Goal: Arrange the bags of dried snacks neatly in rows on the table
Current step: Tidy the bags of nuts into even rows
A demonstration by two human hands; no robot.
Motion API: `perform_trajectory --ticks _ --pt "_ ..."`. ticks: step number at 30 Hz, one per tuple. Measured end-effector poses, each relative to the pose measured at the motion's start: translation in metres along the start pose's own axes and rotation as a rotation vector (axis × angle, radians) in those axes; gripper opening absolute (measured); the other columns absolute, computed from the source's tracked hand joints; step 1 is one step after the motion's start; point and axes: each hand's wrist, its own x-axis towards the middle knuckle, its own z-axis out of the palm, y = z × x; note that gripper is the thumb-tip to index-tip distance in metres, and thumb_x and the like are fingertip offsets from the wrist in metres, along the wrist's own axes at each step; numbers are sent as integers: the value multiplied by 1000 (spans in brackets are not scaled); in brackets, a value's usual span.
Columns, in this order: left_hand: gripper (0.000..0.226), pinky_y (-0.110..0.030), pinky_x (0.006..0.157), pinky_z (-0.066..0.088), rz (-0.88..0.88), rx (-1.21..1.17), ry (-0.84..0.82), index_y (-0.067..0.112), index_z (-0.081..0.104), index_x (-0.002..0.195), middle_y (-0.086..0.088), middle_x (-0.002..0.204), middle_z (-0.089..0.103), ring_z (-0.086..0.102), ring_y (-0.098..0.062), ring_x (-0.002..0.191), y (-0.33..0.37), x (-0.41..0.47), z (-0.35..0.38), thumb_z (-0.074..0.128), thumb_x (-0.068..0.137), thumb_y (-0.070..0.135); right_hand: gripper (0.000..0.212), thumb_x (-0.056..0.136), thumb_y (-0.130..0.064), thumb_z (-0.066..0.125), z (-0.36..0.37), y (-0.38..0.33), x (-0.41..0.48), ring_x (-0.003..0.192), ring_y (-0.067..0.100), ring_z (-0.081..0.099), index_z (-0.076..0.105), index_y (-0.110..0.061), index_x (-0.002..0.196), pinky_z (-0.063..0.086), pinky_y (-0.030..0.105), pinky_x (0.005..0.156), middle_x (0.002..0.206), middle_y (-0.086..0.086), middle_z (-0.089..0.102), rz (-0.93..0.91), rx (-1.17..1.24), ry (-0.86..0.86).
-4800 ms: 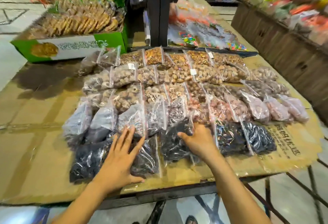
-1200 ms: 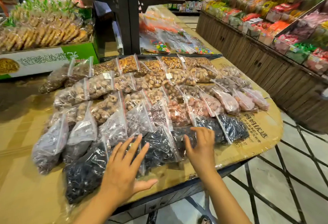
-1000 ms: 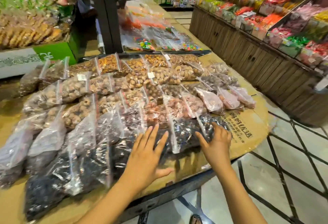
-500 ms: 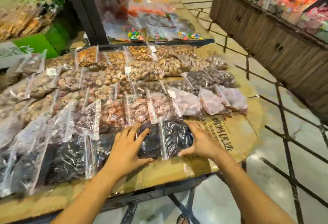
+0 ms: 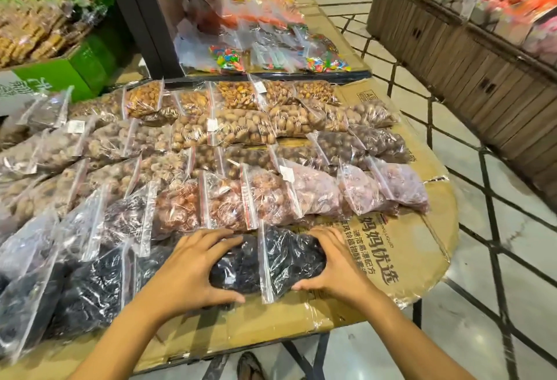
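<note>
Cardboard covers the tabletop (image 5: 407, 259); we log rows of clear zip bags (image 5: 241, 132) of nuts and dried fruit across it. Front row, right end: the left dark bag (image 5: 238, 268) and the right dark bag (image 5: 295, 259) lie touching. Our left hand (image 5: 193, 271) rests near-flat on the first. Our right hand (image 5: 334, 265) cups the second's outer edge, fingers curled.

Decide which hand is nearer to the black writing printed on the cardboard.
Right. The right hand cups the end of the dark bag, directly beside the writing; the left hand rests on the far side of that bag, further away.
</note>
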Motion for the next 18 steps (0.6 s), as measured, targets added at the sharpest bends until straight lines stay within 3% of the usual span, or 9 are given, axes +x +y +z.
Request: perform_trajectory --ticks 2,5,8,10,12,15,18 --pt "98 -34 113 16 0 -59 72 38 31 142 19 143 29 21 -2 132 3 8 -8 40 62 93 108 50 -74 72 -2 1 1 129 2 20 33 -29 139 21 29 113 137 -15 29 -5 -54 -39" --pt "87 -37 111 18 46 -55 228 32 37 139 9 145 37 28 -11 134 13 30 -20 39 71 87 101 56 -80 62 -10 -5 -3 130 -2 19 33 -31 139 20 28 114 137 -19 28 18 -69 -31" --pt "91 -37 112 13 98 -47 241 32 29 144 6 150 29 21 -13 137 36 61 -31 32 72 88 78 73 -76 51 -30 -13 -4 118 2 37 50 -19 126 33 19 102 125 -8 44 -71 -57 296" --pt "99 -35 114 5 108 -22 178 32 13 148 3 156 14 10 -16 142 57 85 -34 29 69 89 61 79 -62 56 -48 -7 -2 112 12 46 49 -16 119 39 24 96 118 1 54 -65 -100 551" --pt "105 -35 113 -5 92 11 98 29 0 150 -1 158 1 1 -21 145 76 110 -34 37 69 85 59 78 -52 64 -72 6 1 109 21 48 47 -15 122 44 37 91 116 7 55 92 -111 679" --pt "107 -37 110 -9 122 48 52 25 0 150 -8 159 0 -1 -27 146 103 147 -29 44 70 81 71 75 -43 74 -107 44 5 120 32 44 44 -9 129 40 47 100 125 15 52 390 -94 760" --pt "110 -40 113 -6 172 127 37 22 3 151 -13 159 6 3 -30 146 130 181 -16 47 69 82 88 68 -47 79 -136 81 9 130 36 36 39 -9 136 32 50 108 137 19 46 498 -86 649"
